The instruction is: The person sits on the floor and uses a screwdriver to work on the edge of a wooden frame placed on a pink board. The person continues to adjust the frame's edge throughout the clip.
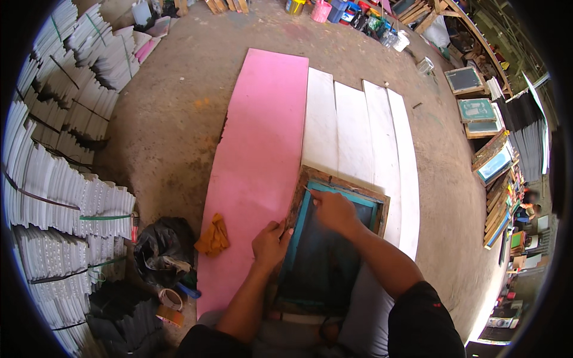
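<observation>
"What do you have there?"

"I have a wooden frame (384,218). It has a bright blue-green edge inside and a dark sheet (319,256) in the middle. The near end is by my lap, and the far end is over the boards."

"What is your left hand (271,243) doing?"

"My fingers and thumb are closed on the left side of the frame, about halfway along."

"And your right hand (335,210)?"

"It is up at the far left corner of the frame. My fingers are squeezed together on a thin, light thing (307,188). Only a little bit pokes out, so I can't tell what it is."

"What are the boards like?"

"There is one long pink board (256,131) on the left. Next to it are white boards (353,131), side by side, on the floor (161,155)."

"Is anything on the pink one?"

"Yes, a crumpled orange cloth (213,235) lies near its left edge."

"What else is close to you?"

"Just left of the pink board there is a black bag (164,247). A roll of tape (171,299) is near it, on my side. More to the left are big stacks of white sheets (101,206), tied with bands. Far ahead I see a pink bucket (321,11)."
</observation>
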Demonstrator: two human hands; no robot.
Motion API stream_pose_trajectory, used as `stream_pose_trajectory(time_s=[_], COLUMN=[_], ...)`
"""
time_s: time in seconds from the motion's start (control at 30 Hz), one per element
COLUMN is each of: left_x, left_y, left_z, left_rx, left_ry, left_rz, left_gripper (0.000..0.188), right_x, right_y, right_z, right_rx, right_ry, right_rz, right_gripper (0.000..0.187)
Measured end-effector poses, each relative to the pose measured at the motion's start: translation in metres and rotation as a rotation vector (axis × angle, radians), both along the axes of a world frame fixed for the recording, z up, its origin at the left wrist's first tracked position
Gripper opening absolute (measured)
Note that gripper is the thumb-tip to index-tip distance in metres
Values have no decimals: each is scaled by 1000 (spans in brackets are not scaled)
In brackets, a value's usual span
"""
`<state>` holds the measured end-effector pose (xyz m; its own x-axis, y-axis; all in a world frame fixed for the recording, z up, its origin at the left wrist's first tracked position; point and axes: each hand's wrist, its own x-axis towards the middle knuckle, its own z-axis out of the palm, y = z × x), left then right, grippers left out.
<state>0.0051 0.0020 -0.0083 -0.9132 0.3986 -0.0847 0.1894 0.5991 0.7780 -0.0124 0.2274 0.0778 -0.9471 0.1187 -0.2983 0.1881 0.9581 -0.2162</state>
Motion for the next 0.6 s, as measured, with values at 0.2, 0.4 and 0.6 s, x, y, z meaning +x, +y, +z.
stream_pose_trajectory(time_s=[0.2,0.4,0.6], left_x=[-3,-3,-3], left_y=[-2,1,-4], left_z=[0,2,-2], left_rx=[32,4,28], left_ry=[-16,-51,-57], left_rz=[13,3,3], left_gripper=[40,41,43], right_x=[13,27,9], right_y=[0,22,16], right_z=[1,-39,-41], right_rx=[104,-311,-440], right_ry=[-9,137,216], right_rz=[-44,-193,-165], right_gripper=[41,41,41])
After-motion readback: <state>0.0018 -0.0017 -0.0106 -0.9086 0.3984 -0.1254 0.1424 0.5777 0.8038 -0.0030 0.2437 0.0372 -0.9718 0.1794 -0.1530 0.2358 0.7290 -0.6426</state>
